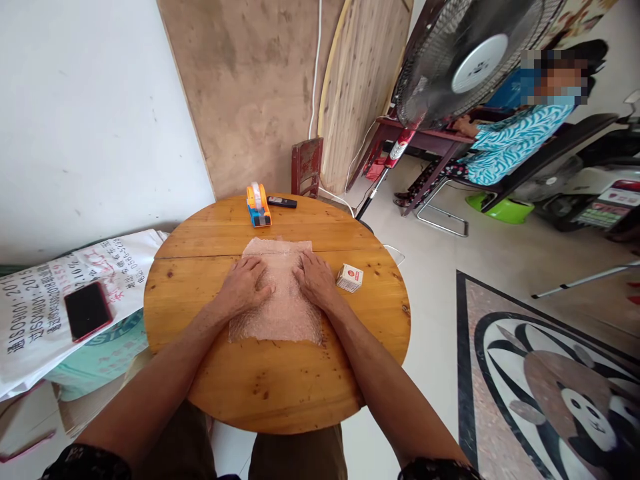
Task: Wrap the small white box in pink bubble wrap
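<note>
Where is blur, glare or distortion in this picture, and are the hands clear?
Head view: left hand, right hand and bubble wrap look fairly sharp; same head view: fan blades look smeared, wooden table shows mild sheen, the right side appears tilted and stretched.

Black sleeves end around the elbows, both beyond the near edge of the round table [280, 390]. The left sleeve [87, 461], out past the table's left side, bears small pale marks, too blurred to name; the right sleeve [440, 469], past its right side, is similarly dark and faintly speckled. The left hand [245, 283] and right hand [316, 277] are bare, like the forearms [173, 370]. Below the table's near edge, the trousers [297, 457] are plain dark olive-brown.
</note>
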Demonstrator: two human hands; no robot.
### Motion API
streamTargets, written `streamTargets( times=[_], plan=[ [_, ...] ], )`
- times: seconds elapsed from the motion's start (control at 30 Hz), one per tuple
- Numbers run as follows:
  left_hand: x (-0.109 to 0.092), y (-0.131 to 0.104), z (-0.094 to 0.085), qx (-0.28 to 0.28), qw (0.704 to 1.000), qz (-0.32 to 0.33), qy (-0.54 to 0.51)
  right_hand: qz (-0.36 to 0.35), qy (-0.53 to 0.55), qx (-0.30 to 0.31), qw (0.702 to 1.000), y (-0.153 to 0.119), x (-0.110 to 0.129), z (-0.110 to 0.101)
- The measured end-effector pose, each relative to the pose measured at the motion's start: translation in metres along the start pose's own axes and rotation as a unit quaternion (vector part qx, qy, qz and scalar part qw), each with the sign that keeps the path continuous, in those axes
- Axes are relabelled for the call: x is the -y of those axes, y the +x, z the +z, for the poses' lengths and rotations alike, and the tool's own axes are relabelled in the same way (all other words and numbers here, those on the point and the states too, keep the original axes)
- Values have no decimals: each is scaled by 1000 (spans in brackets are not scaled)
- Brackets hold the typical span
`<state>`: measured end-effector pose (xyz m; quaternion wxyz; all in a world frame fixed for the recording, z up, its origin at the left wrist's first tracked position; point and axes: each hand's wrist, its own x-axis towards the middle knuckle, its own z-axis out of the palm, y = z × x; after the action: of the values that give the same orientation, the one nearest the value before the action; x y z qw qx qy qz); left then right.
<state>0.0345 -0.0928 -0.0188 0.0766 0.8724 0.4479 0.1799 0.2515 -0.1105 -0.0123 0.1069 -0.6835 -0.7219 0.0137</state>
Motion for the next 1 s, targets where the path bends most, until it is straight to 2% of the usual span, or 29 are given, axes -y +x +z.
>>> streamTargets(
  times=[0.13,0.27,0.37,0.77,0.9,1.0],
  plan=[
    [-4,-2,0,-6,999,43,-14,1,1,-1,1000,-1,-1,-1],
    [-6,-4,2,27,996,84,-26,5,4,-1,1000,-2,-1,-1],
    [-6,-4,3,44,995,89,-28,3,5,-7,1000,-2,-1,0],
    [-6,-4,1,47,994,95,-12,18,0,-4,1000,-2,2,-5],
    [-6,-3,-1,53,994,95,-15,2,11,-6,1000,0,5,-15],
    [-8,-3,-3,62,994,86,-15,-20,14,-5,1000,-3,7,-31]
  ],
)
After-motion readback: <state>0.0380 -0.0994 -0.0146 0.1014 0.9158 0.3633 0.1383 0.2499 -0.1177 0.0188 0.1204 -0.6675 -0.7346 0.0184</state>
